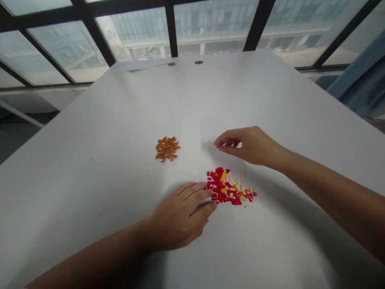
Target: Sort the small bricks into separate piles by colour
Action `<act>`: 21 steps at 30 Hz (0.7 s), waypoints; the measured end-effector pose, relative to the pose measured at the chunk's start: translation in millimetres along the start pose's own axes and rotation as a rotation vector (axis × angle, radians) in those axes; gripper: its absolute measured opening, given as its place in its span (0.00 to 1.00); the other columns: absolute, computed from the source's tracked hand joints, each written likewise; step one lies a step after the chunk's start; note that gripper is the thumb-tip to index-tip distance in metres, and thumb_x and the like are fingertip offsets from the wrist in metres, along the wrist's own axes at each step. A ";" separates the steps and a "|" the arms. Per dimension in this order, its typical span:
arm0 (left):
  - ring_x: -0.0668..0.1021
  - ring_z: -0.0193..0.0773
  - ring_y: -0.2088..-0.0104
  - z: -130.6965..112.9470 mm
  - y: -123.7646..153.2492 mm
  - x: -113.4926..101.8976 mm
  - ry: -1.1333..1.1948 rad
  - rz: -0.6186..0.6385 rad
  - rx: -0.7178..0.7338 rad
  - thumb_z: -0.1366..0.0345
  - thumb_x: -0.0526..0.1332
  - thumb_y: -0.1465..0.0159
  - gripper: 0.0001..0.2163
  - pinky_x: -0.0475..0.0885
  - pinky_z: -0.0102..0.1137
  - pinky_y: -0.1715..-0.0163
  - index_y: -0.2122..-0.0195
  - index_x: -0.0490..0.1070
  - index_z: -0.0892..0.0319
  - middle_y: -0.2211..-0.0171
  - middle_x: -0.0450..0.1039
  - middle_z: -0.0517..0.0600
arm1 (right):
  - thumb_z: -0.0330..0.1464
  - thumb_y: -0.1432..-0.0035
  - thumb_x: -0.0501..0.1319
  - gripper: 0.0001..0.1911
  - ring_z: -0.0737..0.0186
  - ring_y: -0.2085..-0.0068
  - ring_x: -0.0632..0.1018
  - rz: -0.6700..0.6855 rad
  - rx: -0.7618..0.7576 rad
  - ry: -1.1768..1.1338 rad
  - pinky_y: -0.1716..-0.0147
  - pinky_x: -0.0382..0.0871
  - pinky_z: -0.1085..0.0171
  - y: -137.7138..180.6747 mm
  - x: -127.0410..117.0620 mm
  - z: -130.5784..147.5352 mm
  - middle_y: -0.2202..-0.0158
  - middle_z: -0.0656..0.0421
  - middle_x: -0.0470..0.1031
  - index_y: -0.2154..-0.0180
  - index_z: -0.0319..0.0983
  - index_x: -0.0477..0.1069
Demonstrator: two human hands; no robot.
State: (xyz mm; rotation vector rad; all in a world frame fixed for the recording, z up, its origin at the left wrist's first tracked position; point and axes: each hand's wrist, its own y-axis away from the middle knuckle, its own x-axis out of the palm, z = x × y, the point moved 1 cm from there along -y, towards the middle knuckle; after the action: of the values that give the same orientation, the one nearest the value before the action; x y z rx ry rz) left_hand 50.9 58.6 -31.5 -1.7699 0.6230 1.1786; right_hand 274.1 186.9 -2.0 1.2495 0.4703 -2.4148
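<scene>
A mixed heap of small plastic building bricks (pixel 221 186) lies on the white table, mostly red with yellow, cream, orange and pink ones toward its right. My left hand (pixel 183 214) rests flat at the heap's left edge, fingers stretched out, fingertips touching the red bricks. Above the heap, my right hand (pixel 240 144) hovers with thumb and forefinger curved toward each other, slightly apart; nothing shows between them. Just left of its fingertips sit a few tiny cream bricks (pixel 205 143). Farther left is a separate pile of orange-brown bricks (pixel 167 149).
The white table (pixel 120 120) runs back to a dark-framed window (pixel 173 28). Near the far edge are two small round discs, one grey (pixel 171 64) and one brown (pixel 198 62), beside a sheet of paper (pixel 135 65). A blue-grey curtain (pixel 361 76) hangs at the right.
</scene>
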 end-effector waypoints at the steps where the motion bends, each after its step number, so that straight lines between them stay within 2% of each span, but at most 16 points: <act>1: 0.75 0.47 0.47 0.0 0.1 0.0 -0.002 -0.001 0.002 0.71 0.54 0.34 0.13 0.72 0.44 0.45 0.51 0.71 0.64 0.51 0.76 0.59 | 0.31 0.47 0.62 0.08 0.64 0.72 0.79 0.080 -0.025 0.033 0.69 0.73 0.66 9.2 -4.4 2.0 0.71 0.63 0.81 0.66 0.43 0.79; 4: 0.76 0.47 0.48 -0.4 -0.2 0.2 -0.005 -0.009 0.010 0.71 0.55 0.34 0.12 0.73 0.44 0.45 0.51 0.71 0.64 0.51 0.76 0.59 | 0.30 0.47 0.61 0.08 0.65 0.73 0.78 0.263 -0.080 0.098 0.71 0.70 0.66 35.0 -12.1 6.6 0.72 0.63 0.81 0.68 0.44 0.79; 6: 0.76 0.48 0.48 -0.8 -0.8 0.4 -0.006 -0.014 0.015 0.71 0.55 0.34 0.12 0.73 0.44 0.46 0.51 0.71 0.65 0.52 0.76 0.59 | 0.30 0.45 0.59 0.09 0.64 0.72 0.78 0.293 -0.098 0.107 0.71 0.69 0.66 47.0 -12.2 8.0 0.70 0.62 0.81 0.67 0.44 0.79; 9: 0.76 0.49 0.49 -1.4 -1.8 0.2 -0.010 -0.025 0.022 0.72 0.55 0.35 0.12 0.74 0.45 0.47 0.52 0.71 0.66 0.53 0.76 0.59 | 0.31 0.41 0.57 0.11 0.64 0.70 0.78 0.236 -0.103 0.097 0.69 0.69 0.65 54.8 -7.1 8.0 0.68 0.60 0.81 0.64 0.43 0.79; 13: 0.76 0.48 0.49 -1.6 -2.8 -0.4 -0.018 -0.024 0.027 0.72 0.54 0.34 0.12 0.74 0.45 0.48 0.52 0.71 0.66 0.53 0.76 0.60 | 0.32 0.41 0.58 0.08 0.65 0.73 0.76 0.149 -0.068 0.137 0.71 0.67 0.66 53.9 2.0 6.3 0.70 0.58 0.78 0.66 0.41 0.78; 21: 0.76 0.47 0.48 -1.8 -3.6 -1.9 -0.022 -0.019 0.018 0.72 0.53 0.34 0.12 0.74 0.44 0.48 0.52 0.71 0.64 0.53 0.76 0.59 | 0.30 0.42 0.60 0.05 0.66 0.74 0.74 0.133 -0.021 0.119 0.71 0.67 0.66 56.1 12.7 6.2 0.71 0.59 0.75 0.67 0.40 0.75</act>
State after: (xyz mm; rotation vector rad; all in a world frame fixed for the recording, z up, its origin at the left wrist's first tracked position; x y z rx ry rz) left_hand 53.8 58.6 -28.0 -1.7415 0.6010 1.1749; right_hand 289.7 132.9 -15.7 1.3752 0.4310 -2.2297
